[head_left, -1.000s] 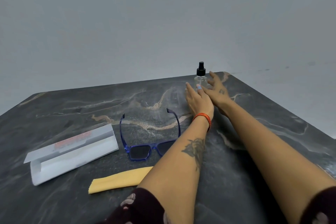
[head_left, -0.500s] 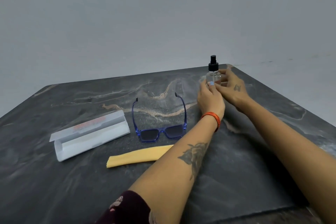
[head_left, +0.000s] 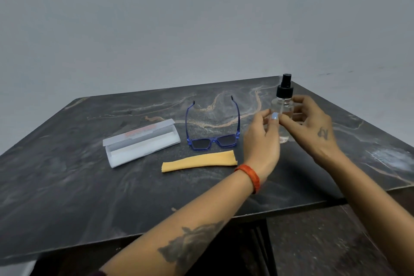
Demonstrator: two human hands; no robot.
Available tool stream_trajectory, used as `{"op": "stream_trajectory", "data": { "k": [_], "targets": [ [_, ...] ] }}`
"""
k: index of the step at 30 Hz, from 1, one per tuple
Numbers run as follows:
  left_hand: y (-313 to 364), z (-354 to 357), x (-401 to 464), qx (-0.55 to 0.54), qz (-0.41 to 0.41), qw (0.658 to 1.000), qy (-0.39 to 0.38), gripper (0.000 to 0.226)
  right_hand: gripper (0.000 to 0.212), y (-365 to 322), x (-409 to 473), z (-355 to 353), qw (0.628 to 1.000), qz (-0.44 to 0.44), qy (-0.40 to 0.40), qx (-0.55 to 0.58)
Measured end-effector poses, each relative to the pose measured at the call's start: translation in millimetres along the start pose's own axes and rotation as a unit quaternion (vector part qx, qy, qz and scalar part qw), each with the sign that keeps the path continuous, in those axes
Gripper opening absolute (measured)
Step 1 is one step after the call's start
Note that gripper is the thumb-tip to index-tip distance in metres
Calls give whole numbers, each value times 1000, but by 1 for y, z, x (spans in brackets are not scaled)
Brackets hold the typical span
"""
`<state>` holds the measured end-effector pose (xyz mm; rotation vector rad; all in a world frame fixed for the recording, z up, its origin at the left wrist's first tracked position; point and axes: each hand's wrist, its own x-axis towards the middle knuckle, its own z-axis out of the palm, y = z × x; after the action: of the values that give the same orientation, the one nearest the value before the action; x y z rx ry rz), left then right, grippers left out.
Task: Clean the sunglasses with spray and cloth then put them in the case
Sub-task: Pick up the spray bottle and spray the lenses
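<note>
I am holding the clear spray bottle [head_left: 282, 116] upright between both hands, its black pump top [head_left: 285, 87] standing clear above my fingers. My right hand [head_left: 312, 129] is curling round the bottle from the right, thumb across its near side and fingers wrapping behind it. My left hand [head_left: 261, 141] is closing on it from the left, thumb and fingertips pinching the lower body; I cannot tell whether the bottle's base is touching the dark marble table [head_left: 89, 197] or hanging just above it. An orange wristband [head_left: 251, 177] is sitting on my left wrist.

The blue-framed sunglasses [head_left: 212, 127] are lying just left of my left fingers, apart from them, lenses toward me and arms open, pointing away. The yellow cleaning cloth [head_left: 199, 161] is lying folded in a strip nearer me than the sunglasses, its right end near my left wrist. The white glasses case [head_left: 141, 142] is lying open farther left, well apart from both hands.
</note>
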<state>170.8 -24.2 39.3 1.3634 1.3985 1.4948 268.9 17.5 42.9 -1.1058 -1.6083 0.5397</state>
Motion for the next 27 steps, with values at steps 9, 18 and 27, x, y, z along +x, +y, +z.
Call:
{"op": "stream_trajectory", "data": {
  "k": [9, 18, 27],
  "targets": [
    [-19, -102, -21, 183, 151, 971, -8, 27, 20, -12, -28, 11, 962, 111, -86, 233],
    [-37, -160, 11, 307, 234, 910, 154, 53, 27, -13, -34, 22, 944, 164, -123, 259],
    [-50, -161, 28, 308, 117, 942, 56, 52, 27, -10, -35, 24, 941, 170, -155, 249]
  ]
}}
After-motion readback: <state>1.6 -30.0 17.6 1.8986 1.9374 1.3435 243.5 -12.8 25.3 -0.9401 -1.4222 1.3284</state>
